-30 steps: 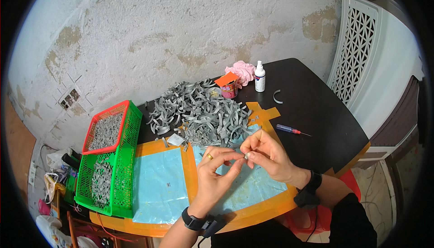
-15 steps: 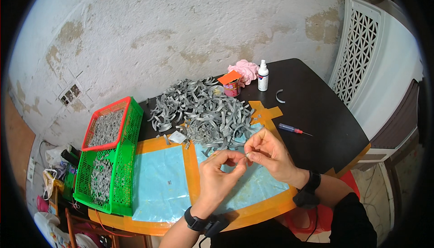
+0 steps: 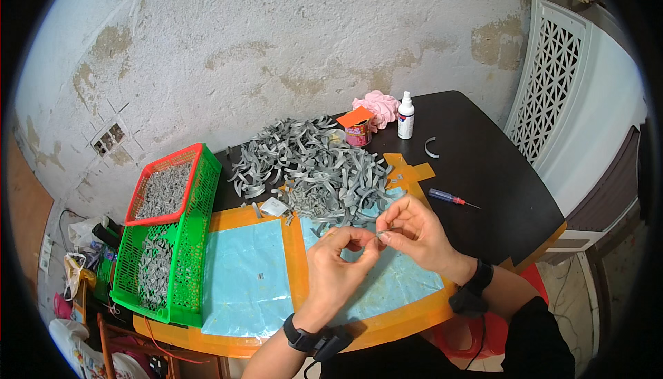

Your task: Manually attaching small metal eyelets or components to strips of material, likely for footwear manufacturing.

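Observation:
Over the blue sheet [image 3: 397, 286] on the table's near side, my left hand [image 3: 331, 268] and my right hand [image 3: 421, 239] meet fingertip to fingertip. Both are closed in a pinch, thumbs against forefingers. Between them is a tiny greyish piece, too small and too covered by the fingers to name. Just beyond my hands lies a large heap of curved grey strips [image 3: 331, 172], with small grey bits at its near edge. A tiny grey piece [image 3: 260, 276] rests alone on the left blue sheet [image 3: 242, 303].
A green basket [image 3: 188, 268] at the left holds grey pieces; a red-rimmed basket [image 3: 130, 206] of similar pieces sits on it. Behind the heap stand a tin [image 3: 358, 134], pink cloth [image 3: 378, 108] and white bottle [image 3: 405, 120]. A screwdriver [image 3: 447, 196] and grey strip [image 3: 429, 148] lie right.
My hands stay pinched together in nearly the same place, with only a slight shift of the fingers. The whole view has moved a little.

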Available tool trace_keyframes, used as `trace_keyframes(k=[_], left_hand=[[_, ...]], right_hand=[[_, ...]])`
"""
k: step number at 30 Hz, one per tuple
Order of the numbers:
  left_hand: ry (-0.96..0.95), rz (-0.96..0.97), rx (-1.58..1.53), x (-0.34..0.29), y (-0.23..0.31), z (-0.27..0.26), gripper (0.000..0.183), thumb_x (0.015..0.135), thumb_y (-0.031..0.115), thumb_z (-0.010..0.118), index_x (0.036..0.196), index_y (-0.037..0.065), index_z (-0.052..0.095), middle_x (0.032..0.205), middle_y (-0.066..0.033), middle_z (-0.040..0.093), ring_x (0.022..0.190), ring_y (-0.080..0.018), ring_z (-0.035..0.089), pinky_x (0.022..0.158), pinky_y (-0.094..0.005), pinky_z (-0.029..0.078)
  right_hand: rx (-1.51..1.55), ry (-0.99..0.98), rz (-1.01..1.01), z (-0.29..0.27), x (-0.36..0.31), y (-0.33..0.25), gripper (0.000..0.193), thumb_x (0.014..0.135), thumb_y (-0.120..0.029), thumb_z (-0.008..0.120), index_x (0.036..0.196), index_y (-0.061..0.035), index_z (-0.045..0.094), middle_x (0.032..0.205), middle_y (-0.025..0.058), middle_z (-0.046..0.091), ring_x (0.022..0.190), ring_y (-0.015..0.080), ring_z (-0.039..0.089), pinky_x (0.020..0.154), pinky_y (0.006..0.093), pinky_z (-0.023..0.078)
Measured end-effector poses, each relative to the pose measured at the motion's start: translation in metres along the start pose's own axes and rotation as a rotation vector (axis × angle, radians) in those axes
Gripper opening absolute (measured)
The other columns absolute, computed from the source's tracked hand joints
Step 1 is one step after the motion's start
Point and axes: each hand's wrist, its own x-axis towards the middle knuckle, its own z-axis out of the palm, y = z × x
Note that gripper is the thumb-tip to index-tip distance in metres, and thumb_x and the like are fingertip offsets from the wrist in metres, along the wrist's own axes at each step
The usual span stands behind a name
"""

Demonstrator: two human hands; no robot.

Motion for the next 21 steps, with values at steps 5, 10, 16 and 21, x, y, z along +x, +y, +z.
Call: trace_keyframes(k=[5,10,16,21], left_hand=[[-0.027,-0.018,-0.018,0.000,0.004,-0.002,0.007,0.073,0.004,0.072,0.078,0.002,0.067,0.070,-0.0065,0.066,0.061,-0.0143,0.059,0.061,-0.0262,0.048],[-0.119,0.024,-0.054,0.003,0.002,-0.004,0.008,0.076,0.003,0.070,0.082,0.000,0.068,0.075,-0.0080,0.067,0.065,-0.0151,0.060,0.063,-0.0264,0.049],[-0.223,-0.185,-0.290,0.005,-0.008,-0.007,0.007,0.082,0.004,0.069,0.088,0.001,0.068,0.085,-0.0028,0.068,0.076,-0.0080,0.061,0.072,-0.0232,0.049],[-0.310,-0.225,-0.290,0.011,-0.008,-0.013,0.008,0.083,0.006,0.070,0.089,0.001,0.068,0.085,-0.0018,0.068,0.077,-0.0078,0.061,0.074,-0.0235,0.049]], right_hand=[[0.036,-0.023,0.021,-0.001,0.000,-0.004,0.020,0.088,0.002,0.056,0.102,-0.0026,0.043,0.098,0.0057,0.052,0.092,0.0107,0.056,0.080,0.0278,0.050],[0.004,-0.030,-0.034,-0.003,0.000,-0.001,0.020,0.088,0.002,0.056,0.101,-0.0037,0.042,0.097,0.0050,0.052,0.090,0.0098,0.055,0.079,0.0280,0.050],[-0.039,-0.040,-0.054,-0.004,0.001,-0.002,0.022,0.086,0.004,0.056,0.100,-0.0050,0.041,0.096,0.0064,0.052,0.089,0.0100,0.053,0.078,0.0280,0.050],[0.013,-0.074,-0.010,-0.013,0.005,-0.002,0.023,0.086,0.007,0.056,0.098,-0.0045,0.041,0.096,0.0089,0.054,0.089,0.0121,0.055,0.078,0.0291,0.051]])
